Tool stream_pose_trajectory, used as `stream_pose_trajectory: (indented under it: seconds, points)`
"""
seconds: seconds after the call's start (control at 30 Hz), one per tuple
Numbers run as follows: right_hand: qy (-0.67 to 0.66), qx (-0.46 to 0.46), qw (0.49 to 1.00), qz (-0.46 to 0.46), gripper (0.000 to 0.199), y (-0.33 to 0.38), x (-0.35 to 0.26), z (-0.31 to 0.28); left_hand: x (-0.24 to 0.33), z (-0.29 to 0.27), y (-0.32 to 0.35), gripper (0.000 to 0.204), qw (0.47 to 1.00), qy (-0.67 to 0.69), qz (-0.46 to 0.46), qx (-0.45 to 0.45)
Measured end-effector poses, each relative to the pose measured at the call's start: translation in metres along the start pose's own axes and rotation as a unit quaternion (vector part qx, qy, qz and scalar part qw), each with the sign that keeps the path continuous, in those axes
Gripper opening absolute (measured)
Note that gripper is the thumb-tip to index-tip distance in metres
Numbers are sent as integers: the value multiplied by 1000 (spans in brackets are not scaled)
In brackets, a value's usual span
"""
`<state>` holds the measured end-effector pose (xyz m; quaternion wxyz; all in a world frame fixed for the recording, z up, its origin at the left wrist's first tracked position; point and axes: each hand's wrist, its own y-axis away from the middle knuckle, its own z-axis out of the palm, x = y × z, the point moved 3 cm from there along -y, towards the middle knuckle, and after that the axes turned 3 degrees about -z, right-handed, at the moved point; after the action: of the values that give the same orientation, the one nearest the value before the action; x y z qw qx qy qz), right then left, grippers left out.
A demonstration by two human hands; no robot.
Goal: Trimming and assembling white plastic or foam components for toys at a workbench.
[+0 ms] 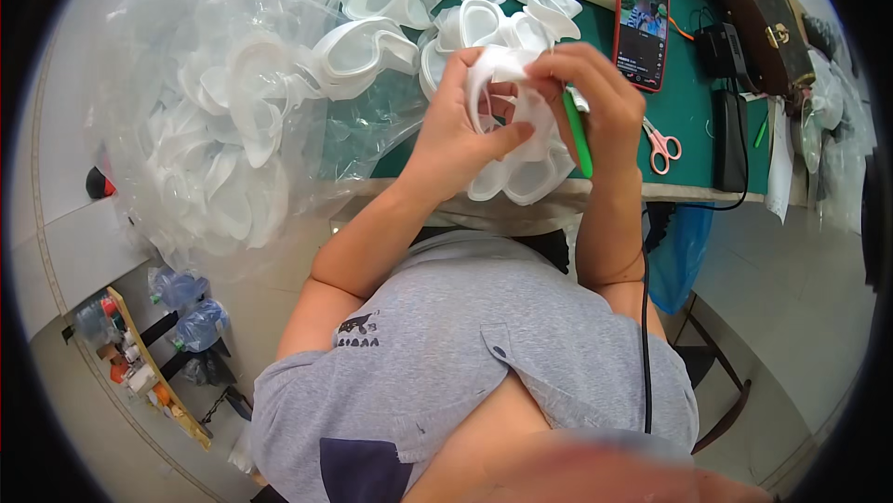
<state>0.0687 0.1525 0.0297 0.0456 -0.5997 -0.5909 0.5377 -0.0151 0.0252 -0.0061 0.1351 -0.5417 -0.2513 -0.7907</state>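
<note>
My left hand point(451, 145) is closed round a white, soft-looking goggle-shaped piece point(502, 64) and holds it up over the table's front edge. My right hand point(605, 99) grips a slim pen-like tool with a green handle point(577, 140), which slants down past the fingers. The thumb and fingertips of that hand also meet the piece's right side. The tool's working tip is hard to make out. Under and behind both hands lie several more white goggle-shaped pieces point(530, 178) on the green table top point(688, 145).
A large clear plastic bag point(214, 19) full of white pieces fills the left side. At right lie pink-handled scissors point(662, 145), a red-edged phone point(642, 29) with a lit screen, a black power strip point(730, 140) and a cable. A brown case point(772, 24) stands far right.
</note>
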Motion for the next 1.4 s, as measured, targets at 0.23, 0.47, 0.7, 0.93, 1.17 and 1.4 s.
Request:
stream_pose_trajectory:
  seconds: [0.23, 0.47, 0.7, 0.93, 1.17, 1.4]
  points:
    - [77, 162, 981, 68, 10, -43, 27, -16, -5, 6, 5, 67, 999, -24, -33, -19]
    - [-118, 189, 967, 121, 23, -20, 24, -10, 14, -20, -9, 37, 997, 73, -36, 1]
    - [-186, 158, 947, 208, 12, 32, 6, 13, 19, -30, -16, 37, 999, 35, -30, 27]
    - [-47, 101, 989, 98, 8, 25, -1, 14, 24, -20, -4, 37, 997, 14, 13, 76]
    - [53, 91, 994, 19, 14, 22, -9, 14, 30, -17, 2, 38, 992, -63, 49, 99]
    - [75, 73, 993, 50, 9, 24, 6, 14, 24, -33, 4, 39, 991, 122, -57, 30]
